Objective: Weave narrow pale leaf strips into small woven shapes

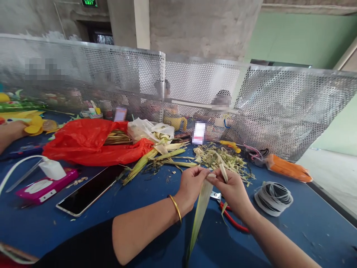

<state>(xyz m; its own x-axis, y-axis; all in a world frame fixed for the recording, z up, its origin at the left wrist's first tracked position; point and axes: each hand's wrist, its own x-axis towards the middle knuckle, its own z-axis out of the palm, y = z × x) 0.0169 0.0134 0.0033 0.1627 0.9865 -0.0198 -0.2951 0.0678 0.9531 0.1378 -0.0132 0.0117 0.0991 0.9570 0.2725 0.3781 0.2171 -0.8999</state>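
Husk strip (199, 212), long, pale green, hangs pinched by left hand (192, 184) and right hand (232, 191).

A red plastic bag (83, 143) lies on the blue surface (306, 227), and dry stalks (117, 137) show in its mouth. Near it a dark phone (89, 190) lies flat, just beside a pink box (46, 186) that carries a white charger (52, 169). At the right lie a coil of wire (273, 198) and an orange pouch (288, 168), near each other. A perforated metal screen (279, 108) stands behind everything.
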